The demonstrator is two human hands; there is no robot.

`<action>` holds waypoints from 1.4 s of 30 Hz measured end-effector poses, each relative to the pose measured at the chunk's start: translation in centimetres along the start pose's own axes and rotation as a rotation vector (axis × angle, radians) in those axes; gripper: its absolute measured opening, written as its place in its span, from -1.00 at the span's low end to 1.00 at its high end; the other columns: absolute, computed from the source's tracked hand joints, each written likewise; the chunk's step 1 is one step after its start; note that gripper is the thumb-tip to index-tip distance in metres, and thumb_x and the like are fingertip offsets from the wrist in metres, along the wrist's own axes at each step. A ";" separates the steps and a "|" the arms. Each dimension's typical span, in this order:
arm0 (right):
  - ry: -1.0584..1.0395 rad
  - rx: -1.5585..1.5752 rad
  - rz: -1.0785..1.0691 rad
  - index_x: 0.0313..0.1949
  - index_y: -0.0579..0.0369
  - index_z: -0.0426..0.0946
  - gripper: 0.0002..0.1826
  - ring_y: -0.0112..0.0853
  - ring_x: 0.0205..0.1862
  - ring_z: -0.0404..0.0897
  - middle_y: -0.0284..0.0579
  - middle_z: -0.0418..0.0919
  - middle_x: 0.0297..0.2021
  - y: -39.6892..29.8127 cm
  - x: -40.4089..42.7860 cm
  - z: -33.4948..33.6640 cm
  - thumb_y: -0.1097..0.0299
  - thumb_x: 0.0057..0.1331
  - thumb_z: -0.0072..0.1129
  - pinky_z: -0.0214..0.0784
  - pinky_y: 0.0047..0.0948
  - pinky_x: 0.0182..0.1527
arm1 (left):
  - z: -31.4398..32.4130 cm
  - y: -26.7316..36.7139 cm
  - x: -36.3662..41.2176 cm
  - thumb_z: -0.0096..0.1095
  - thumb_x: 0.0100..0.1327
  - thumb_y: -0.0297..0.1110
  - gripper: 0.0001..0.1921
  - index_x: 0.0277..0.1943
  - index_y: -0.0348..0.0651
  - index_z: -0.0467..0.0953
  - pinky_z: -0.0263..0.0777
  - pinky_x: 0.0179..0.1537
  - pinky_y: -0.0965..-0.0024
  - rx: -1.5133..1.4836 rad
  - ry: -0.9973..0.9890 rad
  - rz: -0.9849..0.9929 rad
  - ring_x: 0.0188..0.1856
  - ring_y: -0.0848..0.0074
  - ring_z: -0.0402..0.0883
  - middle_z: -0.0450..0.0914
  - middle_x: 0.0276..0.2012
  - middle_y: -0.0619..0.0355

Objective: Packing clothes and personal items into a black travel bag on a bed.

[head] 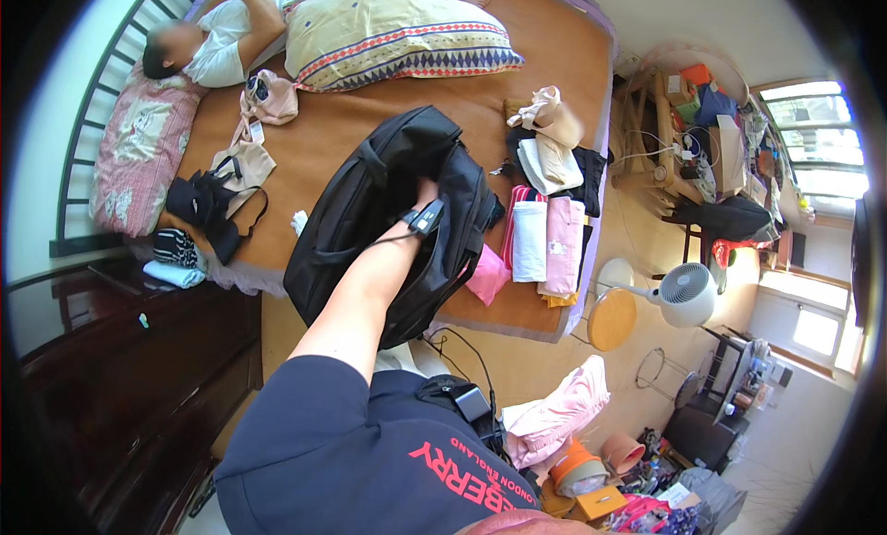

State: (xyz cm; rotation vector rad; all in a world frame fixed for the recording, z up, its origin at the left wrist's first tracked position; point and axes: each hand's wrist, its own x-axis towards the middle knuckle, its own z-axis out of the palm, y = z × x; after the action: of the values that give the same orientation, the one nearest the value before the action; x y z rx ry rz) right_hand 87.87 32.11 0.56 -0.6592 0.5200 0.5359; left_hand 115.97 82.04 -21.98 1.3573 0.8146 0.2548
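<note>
A black backpack (388, 223) lies unzipped at the bed's near edge. My left hand (426, 190) reaches into its main compartment, fingers hidden in the dark opening; a small black device is strapped at the wrist. To the lower right, a light pink garment (561, 417) stands out beside my body. Whether my right hand is at its lower end, I cannot tell. Beside the backpack are a bright pink pouch (488, 275), a rolled white cloth (530, 240) and a folded pink garment (565, 244). Beyond these lie folded white cloths (551, 164) and a beige bra (554, 119).
A person (229, 43) lies on the bed's far side, beside a patterned long pillow (402, 39). Black bras (215, 209) lie to the left, near a dark wooden cabinet (138, 369). A round stool (612, 319) and white fan (686, 294) stand right; containers crowd the lower right floor.
</note>
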 end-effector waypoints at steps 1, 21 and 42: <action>-0.052 0.018 0.004 -0.19 0.15 0.25 -0.21 -0.25 -0.40 0.40 -0.04 0.37 -0.37 0.2 0.1 1.1 -0.45 0.06 -0.09 0.27 -0.29 -0.38 | -0.1 0.0 0.2 0.22 0.24 -0.20 -0.50 0.07 -0.47 0.40 0.36 0.05 0.35 0.000 0.004 -0.008 0.05 0.32 0.51 0.55 -0.01 -0.11; -1.092 0.066 0.143 0.16 0.07 0.21 -0.09 -0.23 -0.18 0.49 -0.09 0.45 -0.09 1.4 6.7 12.6 -0.45 0.07 -0.08 0.37 -0.23 -0.15 | -4.0 5.3 -2.3 0.04 0.25 -0.25 -0.41 0.36 0.13 0.16 -0.05 0.34 -0.03 1.318 -0.359 0.515 0.40 0.07 0.01 -0.16 0.45 0.05; 0.058 -0.173 -0.140 0.31 0.11 0.09 -0.17 -0.06 0.23 0.30 0.02 0.28 0.23 -3.2 7.6 11.1 -0.22 0.22 -0.09 0.14 -0.07 0.27 | -18.9 13.6 -27.2 0.00 0.41 -0.30 -0.71 -0.09 -0.38 0.55 0.49 -0.06 0.49 0.162 -0.198 0.317 -0.17 0.50 0.64 0.66 -0.23 0.06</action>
State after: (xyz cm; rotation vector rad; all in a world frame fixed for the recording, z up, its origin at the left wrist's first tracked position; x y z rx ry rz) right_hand 98.49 39.77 4.83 -0.8720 0.4807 0.4341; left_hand 88.36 83.26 0.85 1.6362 0.4600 0.3008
